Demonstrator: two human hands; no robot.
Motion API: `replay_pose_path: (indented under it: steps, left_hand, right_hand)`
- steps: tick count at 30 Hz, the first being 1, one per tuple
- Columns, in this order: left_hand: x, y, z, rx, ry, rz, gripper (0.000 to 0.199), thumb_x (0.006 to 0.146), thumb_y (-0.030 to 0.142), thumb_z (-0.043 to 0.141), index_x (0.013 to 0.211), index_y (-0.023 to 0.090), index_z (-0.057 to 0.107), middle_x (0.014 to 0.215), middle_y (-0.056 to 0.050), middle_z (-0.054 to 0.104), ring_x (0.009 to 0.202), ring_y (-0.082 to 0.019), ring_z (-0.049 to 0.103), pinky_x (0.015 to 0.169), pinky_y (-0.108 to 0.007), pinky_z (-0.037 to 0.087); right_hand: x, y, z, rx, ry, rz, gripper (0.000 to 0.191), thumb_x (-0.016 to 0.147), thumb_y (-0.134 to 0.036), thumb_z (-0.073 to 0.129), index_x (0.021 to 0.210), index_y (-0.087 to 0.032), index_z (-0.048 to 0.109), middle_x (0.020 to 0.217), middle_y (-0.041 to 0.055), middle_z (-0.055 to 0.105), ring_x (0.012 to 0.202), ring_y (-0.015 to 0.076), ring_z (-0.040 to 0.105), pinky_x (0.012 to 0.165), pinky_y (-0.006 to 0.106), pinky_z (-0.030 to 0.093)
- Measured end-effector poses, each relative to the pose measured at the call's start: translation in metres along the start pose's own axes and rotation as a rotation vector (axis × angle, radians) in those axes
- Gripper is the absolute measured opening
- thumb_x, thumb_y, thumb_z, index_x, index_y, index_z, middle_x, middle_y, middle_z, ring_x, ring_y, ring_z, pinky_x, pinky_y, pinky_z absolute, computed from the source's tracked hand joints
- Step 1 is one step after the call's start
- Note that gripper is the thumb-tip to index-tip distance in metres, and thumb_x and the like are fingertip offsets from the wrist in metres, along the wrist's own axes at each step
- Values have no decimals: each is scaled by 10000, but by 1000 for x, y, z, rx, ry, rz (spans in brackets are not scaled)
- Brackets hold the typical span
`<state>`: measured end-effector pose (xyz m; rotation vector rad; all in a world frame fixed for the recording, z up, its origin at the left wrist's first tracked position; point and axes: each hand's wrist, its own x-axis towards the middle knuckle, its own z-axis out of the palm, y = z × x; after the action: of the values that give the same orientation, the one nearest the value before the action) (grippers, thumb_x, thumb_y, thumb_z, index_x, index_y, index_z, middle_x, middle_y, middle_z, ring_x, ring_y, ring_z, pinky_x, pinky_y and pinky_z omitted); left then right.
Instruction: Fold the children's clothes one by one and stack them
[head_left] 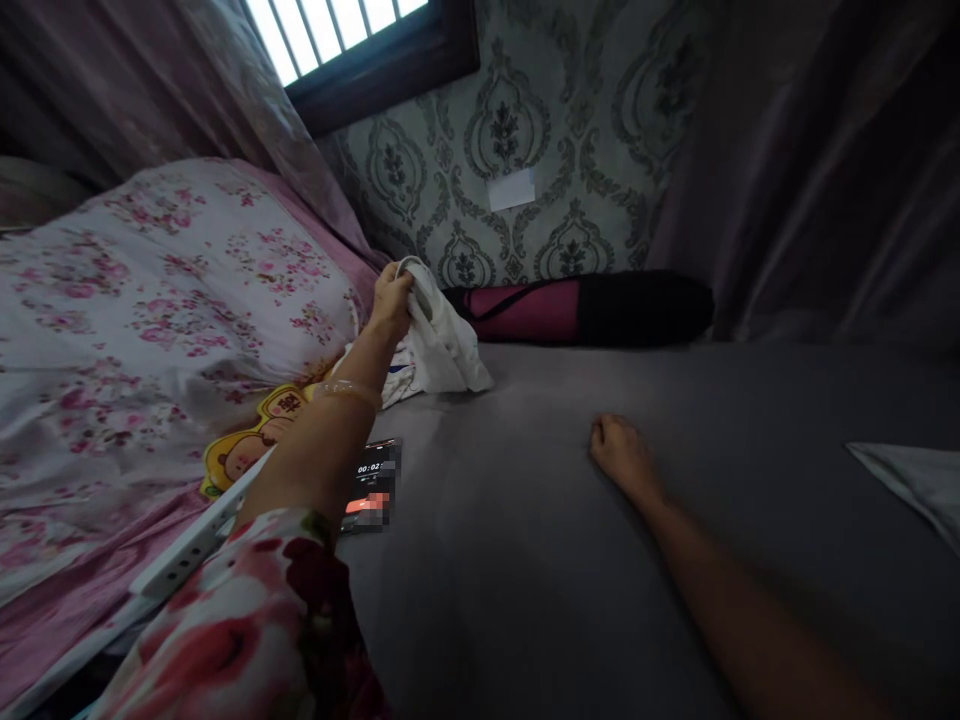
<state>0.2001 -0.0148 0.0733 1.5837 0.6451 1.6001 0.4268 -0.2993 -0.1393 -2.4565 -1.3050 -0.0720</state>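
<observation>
My left hand [392, 298] is closed on the edge of a white garment [448, 350], which hangs from the fingers down to the bed. Its exact kind cannot be made out. More white fabric with small dark marks [400, 383] lies just under it. On the grey bed sheet [510, 540] rests my right hand [622, 450], fingers curled in and nothing visible in them. A phone [371, 485] with a lit screen lies beside my left forearm, which partly covers it.
A black and magenta rolled bag [577, 308] lies along the patterned wall. To the left are a flowered quilt [172, 270], a yellow cartoon cushion [240, 455] and a white power strip [187, 555]. A pale cloth corner [911, 480] is at the right.
</observation>
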Motion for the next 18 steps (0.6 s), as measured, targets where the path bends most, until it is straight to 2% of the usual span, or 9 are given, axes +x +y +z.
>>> replay_pose_path:
  steps: [4,7,9,13,16,18]
  left_hand:
    - [-18,15,27,-184,-186,-155,95,718,209,583,770,178,509,649,36,511,688,-144,602,672,-245,500]
    - [-35,29,48,-213,-322,-178,112,774,269,559,755,169,513,673,19,529,691,-151,613,657,-252,507]
    - [-48,40,62,-193,-415,-156,116,791,273,559,779,159,539,693,14,549,692,-153,620,645,-253,506]
    - [-75,64,83,-135,-609,-57,129,745,212,649,827,147,574,712,24,575,670,-139,622,613,-235,490]
    - [-93,79,95,-127,-693,14,153,755,204,683,847,149,574,727,33,577,681,-130,626,617,-220,476]
    - [-101,85,103,-130,-720,63,159,769,216,692,851,152,571,734,34,579,698,-127,627,626,-216,469]
  right_hand:
    - [5,5,2,133,-3,11,227,915,-241,448,997,-186,652,1038,110,688,919,218,642,714,279,427]
    - [15,5,-5,409,-12,44,251,912,-260,448,1001,-192,672,987,99,713,908,209,655,773,292,471]
    - [21,2,-16,642,15,14,263,903,-258,460,1056,-193,663,1024,98,714,957,202,656,835,304,490]
    - [23,-13,-50,1017,99,-192,429,849,-273,559,1274,-211,549,1272,114,622,1180,205,577,953,350,475]
    - [17,-21,-72,1125,133,-298,579,830,-363,626,1374,-267,454,1391,98,534,1291,216,489,1005,396,440]
    - [13,-22,-82,1171,139,-320,598,812,-441,658,1359,-286,471,1381,80,544,1272,222,502,997,400,446]
